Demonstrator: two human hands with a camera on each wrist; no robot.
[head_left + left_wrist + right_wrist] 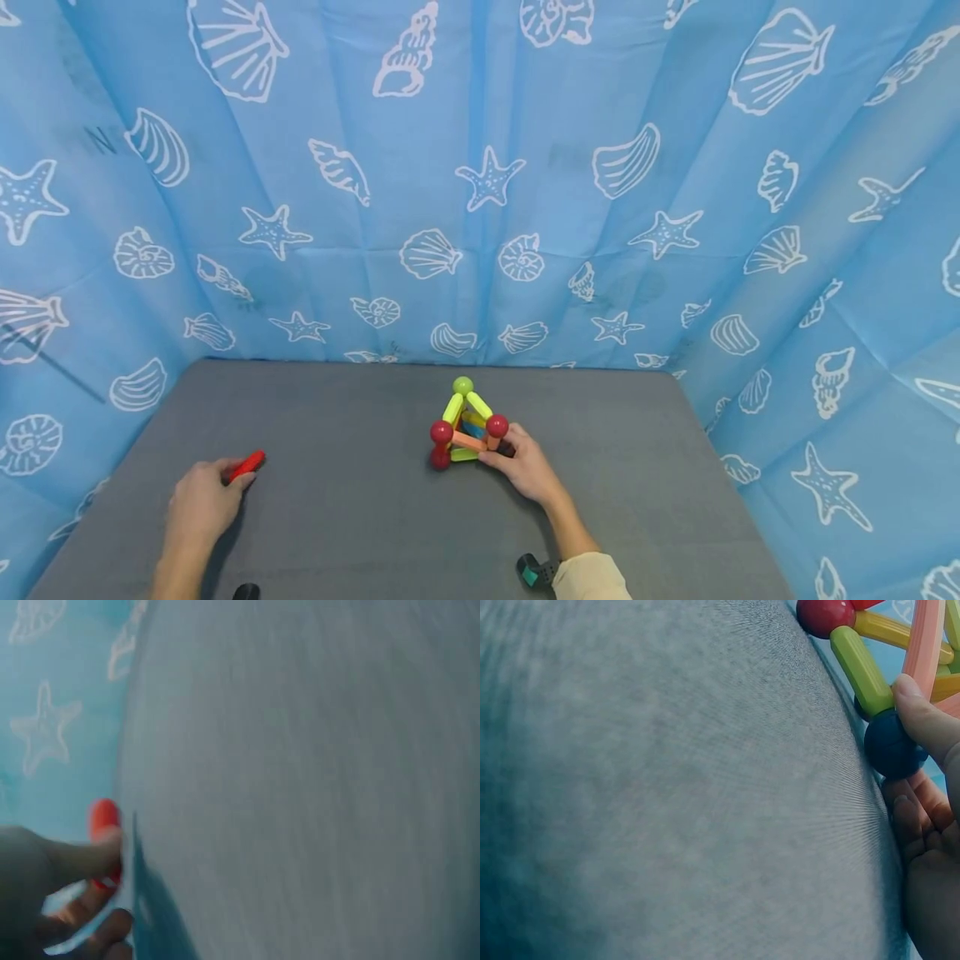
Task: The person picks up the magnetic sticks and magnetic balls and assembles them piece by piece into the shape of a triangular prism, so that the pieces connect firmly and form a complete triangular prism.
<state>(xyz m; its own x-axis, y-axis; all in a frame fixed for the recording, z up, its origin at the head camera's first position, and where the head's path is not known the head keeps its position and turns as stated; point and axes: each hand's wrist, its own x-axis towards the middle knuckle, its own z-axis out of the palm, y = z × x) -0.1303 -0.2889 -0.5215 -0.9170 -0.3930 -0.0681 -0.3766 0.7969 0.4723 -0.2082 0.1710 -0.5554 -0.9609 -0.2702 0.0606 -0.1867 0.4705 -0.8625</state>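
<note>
My left hand [201, 504] pinches a short red rod [247, 464] between thumb and fingers at the left of the table. That red rod [105, 819] is blurred in the left wrist view, with the thumb across it. Near the table's middle stands a frame built of magnetic sticks and balls [468, 443], topped by a green ball [462, 385]. My right hand [528, 467] grips its lower right corner. In the right wrist view, the thumb lies by a dark blue ball [895, 744] and a pink stick [925, 645], with other fingers below the ball.
The grey table [337, 517] reaches back to a blue shell-print curtain [480, 275], which also hangs along both sides. A dark wrist device [534, 572] shows beside the right forearm, and a small black object [246, 592] at the bottom edge near the left forearm.
</note>
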